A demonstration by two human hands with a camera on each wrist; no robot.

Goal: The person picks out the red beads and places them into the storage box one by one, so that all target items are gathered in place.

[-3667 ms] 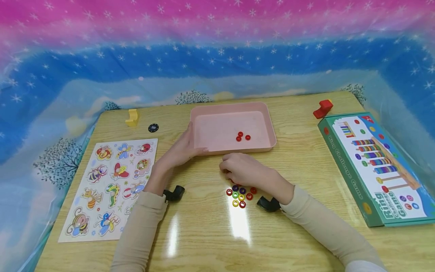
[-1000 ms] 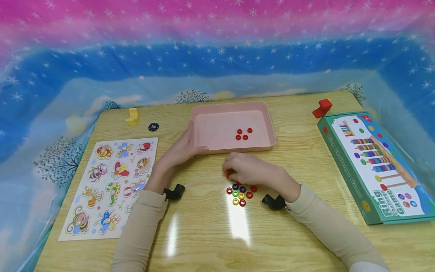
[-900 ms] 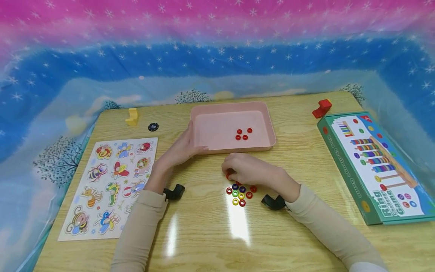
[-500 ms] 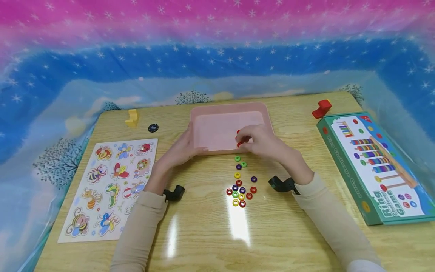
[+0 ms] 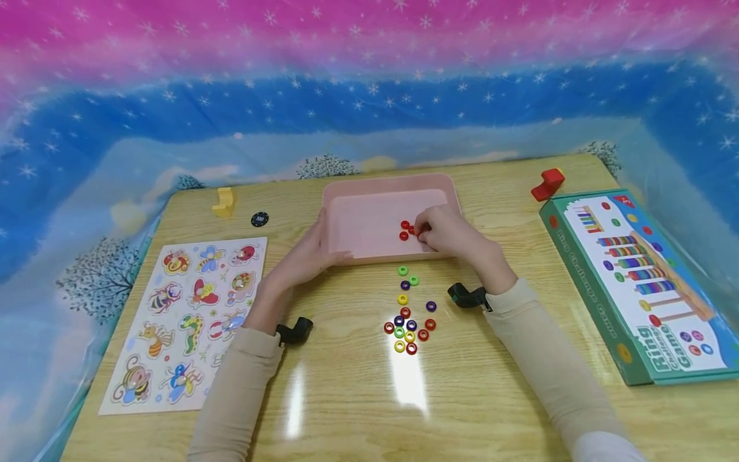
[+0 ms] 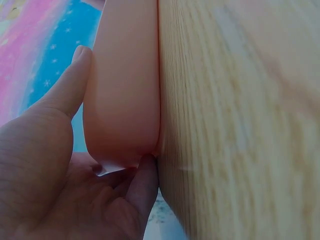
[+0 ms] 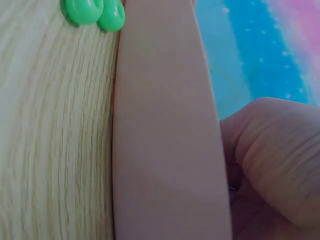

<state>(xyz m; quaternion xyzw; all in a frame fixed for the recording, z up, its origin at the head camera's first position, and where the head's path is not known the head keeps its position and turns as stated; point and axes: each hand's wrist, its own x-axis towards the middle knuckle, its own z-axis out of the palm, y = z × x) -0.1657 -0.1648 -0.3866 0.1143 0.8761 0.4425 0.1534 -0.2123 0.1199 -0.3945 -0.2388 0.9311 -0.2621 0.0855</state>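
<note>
My left hand (image 5: pixel 312 247) grips the near left corner of a pink tray (image 5: pixel 369 260), thumb along the front wall. In the left wrist view, thumb and curled fingers stand around that corner (image 6: pixel 122 100). My right hand (image 5: pixel 447 234) is inside the tray at its right, thumb and fingertips pinching a red ring (image 5: pixel 419 237). Just left of them lie several red rings (image 5: pixel 403 236) on the tray floor. In the right wrist view, the tray wall (image 7: pixel 167 120) hides the fingertips. In front of the tray, green (image 5: pixel 403 271), yellow, purple and red rings lie scattered on the table.
A sheet of insect pictures (image 5: pixel 190 321) lies at the left. Behind it are a yellow block (image 5: pixel 224 201) and a black chip (image 5: pixel 260 219). A green-edged game box (image 5: pixel 641 289) is at the right, with a red block (image 5: pixel 548 185) behind it.
My right hand has moved from the loose rings on the table up into the tray, carrying a red ring, then slightly right. The red rings there have shifted. My left hand stays on the tray.
</note>
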